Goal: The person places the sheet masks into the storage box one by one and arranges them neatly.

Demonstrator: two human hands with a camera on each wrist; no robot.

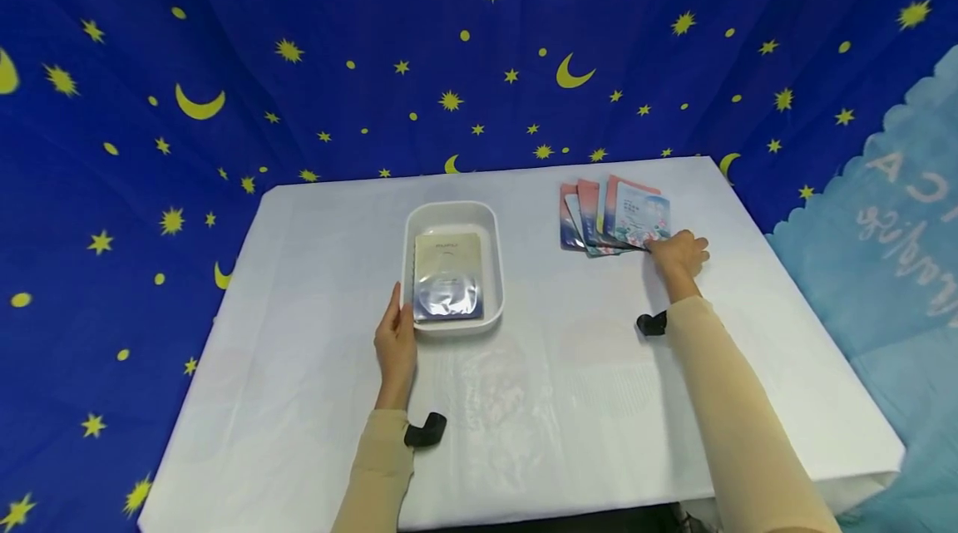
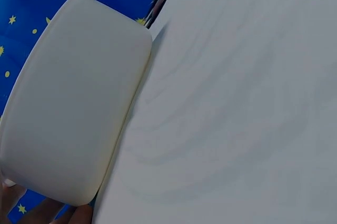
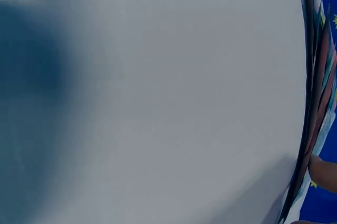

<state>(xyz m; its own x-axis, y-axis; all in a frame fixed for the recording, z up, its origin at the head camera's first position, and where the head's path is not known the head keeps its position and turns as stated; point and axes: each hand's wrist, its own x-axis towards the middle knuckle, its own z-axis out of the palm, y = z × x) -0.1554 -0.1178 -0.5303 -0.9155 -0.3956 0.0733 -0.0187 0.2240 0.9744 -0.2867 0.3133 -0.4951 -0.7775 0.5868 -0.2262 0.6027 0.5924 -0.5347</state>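
A white plastic tray (image 1: 490, 319) stands left of the table's middle, with a silvery sheet mask packet (image 1: 449, 275) in it. My left hand (image 1: 395, 354) touches the tray's near left side with fairly straight fingers. In the left wrist view, the fingers (image 2: 42, 213) lie against the tray's outer wall (image 2: 79, 98). At the back right lies a fanned pile of pink and blue sheet mask packets (image 1: 591, 213). My right hand (image 1: 681, 254) pinches the near right corner of the light blue, flowered top packet (image 1: 639, 213). Its fingers partly hide that corner.
White cloth covers the table (image 1: 314, 267). Behind it hangs a blue curtain (image 1: 337, 17) with yellow moons and stars. A light blue cloth (image 1: 898, 225) hangs at the right. Black wrist cameras sit at both sleeves.
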